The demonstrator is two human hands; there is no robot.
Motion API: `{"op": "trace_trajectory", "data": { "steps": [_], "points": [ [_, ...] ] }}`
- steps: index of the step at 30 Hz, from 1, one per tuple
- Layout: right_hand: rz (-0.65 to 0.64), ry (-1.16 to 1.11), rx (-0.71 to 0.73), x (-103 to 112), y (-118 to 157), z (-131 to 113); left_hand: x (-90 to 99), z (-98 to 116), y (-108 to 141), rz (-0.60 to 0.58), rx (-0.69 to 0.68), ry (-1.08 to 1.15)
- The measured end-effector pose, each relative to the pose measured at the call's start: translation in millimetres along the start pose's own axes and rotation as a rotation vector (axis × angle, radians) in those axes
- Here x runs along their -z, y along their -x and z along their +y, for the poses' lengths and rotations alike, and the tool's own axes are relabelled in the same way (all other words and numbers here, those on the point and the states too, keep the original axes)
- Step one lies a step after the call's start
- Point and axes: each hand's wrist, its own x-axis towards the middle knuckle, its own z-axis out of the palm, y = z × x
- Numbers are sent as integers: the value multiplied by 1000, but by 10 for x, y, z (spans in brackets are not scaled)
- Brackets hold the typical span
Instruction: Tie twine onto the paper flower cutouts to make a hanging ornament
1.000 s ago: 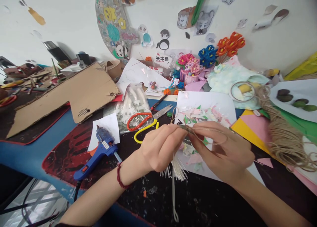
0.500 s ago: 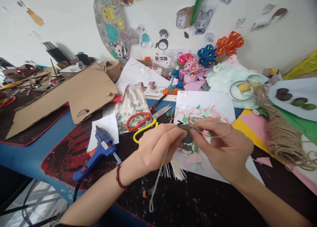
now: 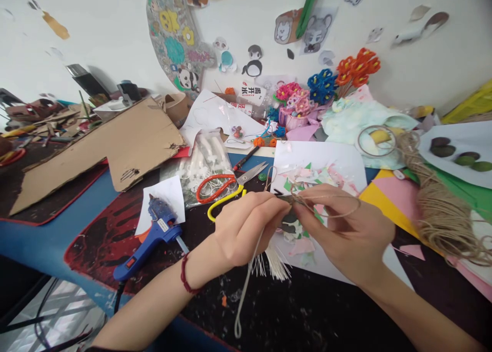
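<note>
My left hand [image 3: 248, 226] is closed, pinching a small dark grey-green piece [image 3: 289, 216] that my fingers largely cover. Thin brown twine [image 3: 338, 196] loops around that piece and over my right hand [image 3: 348, 229]. The right fingertips are pinched on the twine, close against the left ones. A pale cord loop [image 3: 238, 324] hangs beneath my left hand, beside a white tassel [image 3: 277, 262]. Just past my left hand lie scissors [image 3: 249, 175] with one red and one yellow handle, blades apart. Under both hands, a white paper sheet [image 3: 346, 157] bears colourful paper scraps [image 3: 303, 244].
A blue glue gun [image 3: 163, 231] rests on white paper at left, before a large cardboard piece [image 3: 142, 131]. To the right lies a twine bundle [image 3: 442, 208] near a tape roll [image 3: 376, 140]. Yarn flowers [image 3: 323, 85] and a bag of white tassels [image 3: 207, 154] stand behind.
My hands stay nearly in place, still pinched together. The pale cord loop hangs slightly lower, and the twine near my right fingers has shifted a little.
</note>
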Motion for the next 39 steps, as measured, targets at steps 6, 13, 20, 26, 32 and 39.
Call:
{"op": "trace_trajectory", "data": {
  "steps": [6, 13, 20, 26, 32, 39],
  "points": [
    [-35, 68, 25, 14, -14, -35, 13, -5, 12, -4, -18, -22],
    [-11, 163, 128, 7, -35, -59, 71, -5, 32, -55, -91, -108],
    [-22, 375, 300, 22, -86, -105, 93, -5, 30, -71, -128, -137],
    [-15, 409, 328, 18, -85, -121, -2, -25, 62, -8, -102, -85],
    [28, 360, 283, -7, -31, -82, -15, -31, 65, -4, -122, -97],
    [38, 303, 279, 6, -38, -86, -37, -49, 84, 4, -48, 76]
  ]
}}
